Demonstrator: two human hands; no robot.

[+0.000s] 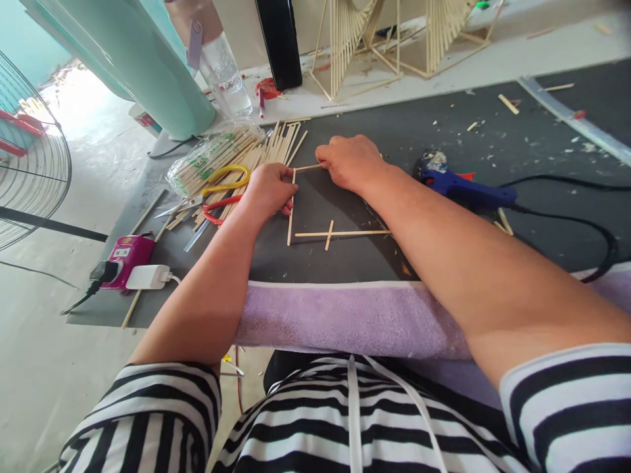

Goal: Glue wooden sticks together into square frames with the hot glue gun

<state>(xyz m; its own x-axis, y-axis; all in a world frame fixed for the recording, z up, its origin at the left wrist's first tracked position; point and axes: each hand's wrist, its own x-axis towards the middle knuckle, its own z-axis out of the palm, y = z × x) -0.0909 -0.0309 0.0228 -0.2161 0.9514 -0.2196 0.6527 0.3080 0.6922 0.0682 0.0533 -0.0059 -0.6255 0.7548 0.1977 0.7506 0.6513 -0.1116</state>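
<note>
Now | both hands (269,190) (351,162) pinch stick frame (292,210) | bag (207,157): sticks

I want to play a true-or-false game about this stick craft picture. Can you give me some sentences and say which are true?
1. Both hands touch thin wooden sticks. True: the left hand and right hand press on the stick frame on the dark mat.
2. The glue gun is red. False: the glue gun is blue.
3. Scissors lie left of the left hand. True: the scissors, with yellow and red handles, lie on the stick pile.
4. The right hand holds the glue gun. False: the gun lies on the mat beside the right arm.
5. The towel under the arms is green. False: the towel is purple.
</note>
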